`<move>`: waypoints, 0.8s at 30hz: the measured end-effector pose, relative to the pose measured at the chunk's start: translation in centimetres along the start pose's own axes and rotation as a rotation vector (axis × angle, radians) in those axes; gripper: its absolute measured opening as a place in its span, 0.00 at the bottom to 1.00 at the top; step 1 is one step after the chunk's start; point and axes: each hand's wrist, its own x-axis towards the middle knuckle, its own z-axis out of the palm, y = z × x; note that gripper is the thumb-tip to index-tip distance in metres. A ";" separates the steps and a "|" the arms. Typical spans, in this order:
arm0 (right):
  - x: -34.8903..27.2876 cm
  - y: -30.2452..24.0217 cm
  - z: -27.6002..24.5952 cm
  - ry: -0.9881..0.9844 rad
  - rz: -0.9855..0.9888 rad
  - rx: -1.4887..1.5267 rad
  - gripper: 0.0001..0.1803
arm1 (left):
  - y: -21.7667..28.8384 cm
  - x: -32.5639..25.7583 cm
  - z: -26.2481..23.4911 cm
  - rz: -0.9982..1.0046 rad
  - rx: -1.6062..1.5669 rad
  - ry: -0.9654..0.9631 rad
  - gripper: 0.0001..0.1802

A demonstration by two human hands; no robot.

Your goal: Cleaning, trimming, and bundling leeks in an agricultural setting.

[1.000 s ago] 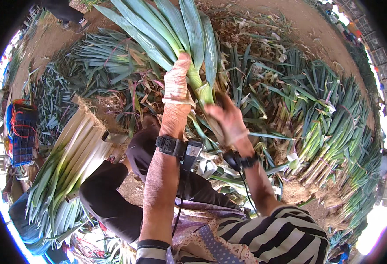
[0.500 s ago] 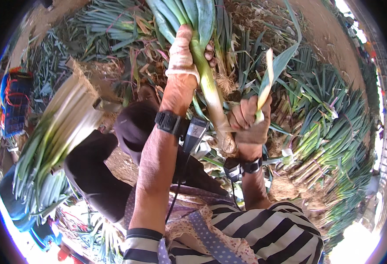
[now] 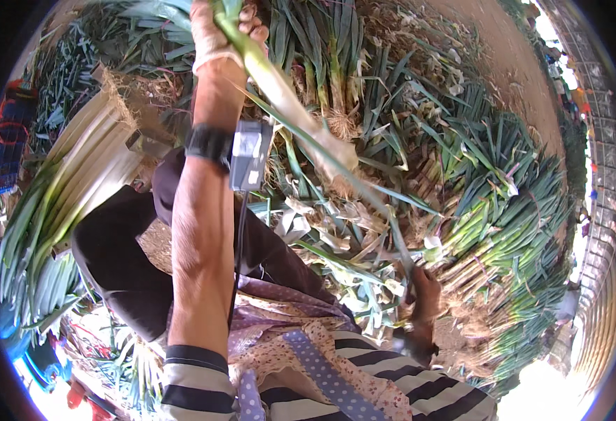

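Observation:
My left hand (image 3: 218,31), in a pale glove, is raised at the top of the view and grips a long leek (image 3: 287,105) by its green stalk; the white root end hangs down to the right. My right hand (image 3: 425,295) is low at the right, closed on a thin strip of green outer leaf (image 3: 364,193) that stretches from the leek down to it. A black wrist strap with a small grey device (image 3: 249,153) sits on my left forearm.
A bundle of cleaned leeks (image 3: 62,203) lies at the left. Heaps of unpeeled leeks (image 3: 504,231) with earthy roots fill the ground ahead and to the right. Peeled leaf scraps (image 3: 322,245) lie by my dark-trousered knees. A blue crate (image 3: 6,140) stands far left.
My left hand has lifted the leek higher. My right hand has dropped down and to the right, pulling a strip of outer leaf away from the stalk.

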 end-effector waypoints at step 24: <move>10.5 -21.3 10.9 -0.278 -0.803 0.044 0.08 | -0.5 -2.2 1.7 0.152 0.269 0.226 0.29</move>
